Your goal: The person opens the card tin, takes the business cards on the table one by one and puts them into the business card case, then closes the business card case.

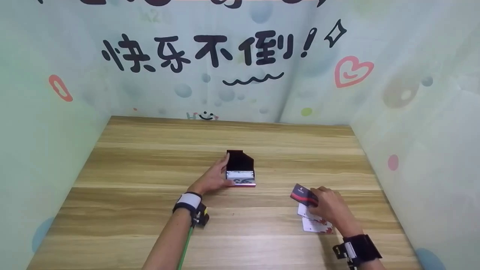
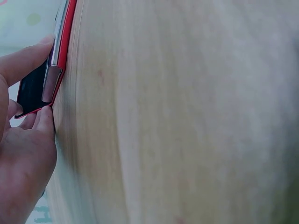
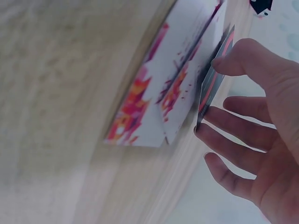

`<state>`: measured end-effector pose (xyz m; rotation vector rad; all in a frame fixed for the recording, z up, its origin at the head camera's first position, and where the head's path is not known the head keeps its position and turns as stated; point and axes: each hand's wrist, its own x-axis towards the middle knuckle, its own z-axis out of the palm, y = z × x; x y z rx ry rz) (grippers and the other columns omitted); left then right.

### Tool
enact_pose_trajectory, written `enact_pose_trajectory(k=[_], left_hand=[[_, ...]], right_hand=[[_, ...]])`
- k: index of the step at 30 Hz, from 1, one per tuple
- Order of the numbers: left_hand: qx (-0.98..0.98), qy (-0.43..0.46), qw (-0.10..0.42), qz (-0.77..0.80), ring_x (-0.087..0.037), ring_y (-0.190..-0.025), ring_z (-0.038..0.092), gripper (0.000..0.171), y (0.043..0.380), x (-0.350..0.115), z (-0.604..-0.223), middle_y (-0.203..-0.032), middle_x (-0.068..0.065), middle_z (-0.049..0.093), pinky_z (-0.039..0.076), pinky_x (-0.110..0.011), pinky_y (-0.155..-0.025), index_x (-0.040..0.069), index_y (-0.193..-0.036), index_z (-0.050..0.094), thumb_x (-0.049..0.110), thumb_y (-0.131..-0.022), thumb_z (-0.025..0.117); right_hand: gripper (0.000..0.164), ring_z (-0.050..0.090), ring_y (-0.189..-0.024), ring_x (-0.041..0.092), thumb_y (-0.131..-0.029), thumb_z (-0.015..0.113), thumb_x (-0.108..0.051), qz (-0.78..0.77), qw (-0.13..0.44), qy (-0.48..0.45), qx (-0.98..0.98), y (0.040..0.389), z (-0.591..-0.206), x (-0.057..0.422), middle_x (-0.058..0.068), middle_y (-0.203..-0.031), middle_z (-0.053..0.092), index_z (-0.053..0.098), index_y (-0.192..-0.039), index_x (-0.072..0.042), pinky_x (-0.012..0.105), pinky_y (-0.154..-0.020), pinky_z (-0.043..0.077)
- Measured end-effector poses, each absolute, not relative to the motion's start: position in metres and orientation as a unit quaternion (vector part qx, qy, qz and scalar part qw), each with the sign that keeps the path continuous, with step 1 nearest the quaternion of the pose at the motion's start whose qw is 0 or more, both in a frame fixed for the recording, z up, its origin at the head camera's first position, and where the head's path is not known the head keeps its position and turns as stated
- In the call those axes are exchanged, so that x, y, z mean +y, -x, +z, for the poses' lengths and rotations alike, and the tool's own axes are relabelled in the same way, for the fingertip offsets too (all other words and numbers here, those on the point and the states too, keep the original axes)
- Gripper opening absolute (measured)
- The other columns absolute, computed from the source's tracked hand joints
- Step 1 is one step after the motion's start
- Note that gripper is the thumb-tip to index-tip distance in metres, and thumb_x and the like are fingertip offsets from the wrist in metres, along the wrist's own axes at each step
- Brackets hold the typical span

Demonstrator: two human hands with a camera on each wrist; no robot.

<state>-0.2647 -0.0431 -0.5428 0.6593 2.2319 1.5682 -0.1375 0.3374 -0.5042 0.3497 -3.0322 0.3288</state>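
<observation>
A card case (image 1: 240,165) with a black inside and a red outer edge lies on the table with its lid raised; a silvery tray in it shows a patterned card. My left hand (image 1: 213,177) grips the case by its left side, thumb at the front edge and fingers behind, as the left wrist view (image 2: 28,154) also shows. At the right, my right hand (image 1: 332,206) pinches a dark card with a red stripe (image 1: 303,195) between thumb and fingers. Under it, white cards with red-orange patterns (image 3: 135,107) lie overlapped on the table.
The wooden table (image 1: 150,157) is enclosed by printed cloth walls (image 1: 240,97) at the back and both sides. Each wrist wears a strap with a small camera (image 1: 200,214); a green cable (image 1: 185,247) runs along the left forearm.
</observation>
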Motion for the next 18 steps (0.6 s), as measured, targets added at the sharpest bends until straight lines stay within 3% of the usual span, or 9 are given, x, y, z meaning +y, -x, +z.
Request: enact_pose_trajectory(k=[9, 18], left_hand=[[0.778, -0.239, 0.167, 0.557, -0.045, -0.151, 0.019, 0.109, 0.266, -0.044, -0.542, -0.164, -0.033, 0.0, 0.024, -0.046, -0.126, -0.005, -0.157, 0.003, 0.0, -0.079, 0.079], [0.782, -0.227, 0.174, 0.553, -0.039, -0.154, 0.017, 0.108, 0.266, -0.043, -0.543, -0.166, -0.027, 0.0, 0.023, -0.043, -0.127, -0.001, -0.158, 0.004, -0.002, -0.079, 0.077]], right_hand=[[0.056, 0.07, -0.085, 0.038, -0.065, 0.084, -0.014, 0.08, 0.096, -0.151, -0.981, 0.148, -0.5, 0.324, 0.022, -0.102, 0.072, 0.069, -0.115, 0.006, 0.055, -0.076, 0.055], [0.051, 0.07, -0.089, 0.036, -0.066, 0.084, -0.015, 0.06, 0.144, -0.196, -0.968, 0.167, -0.493, 0.307, 0.019, -0.102, 0.074, 0.071, -0.111, 0.004, 0.05, -0.072, 0.05]])
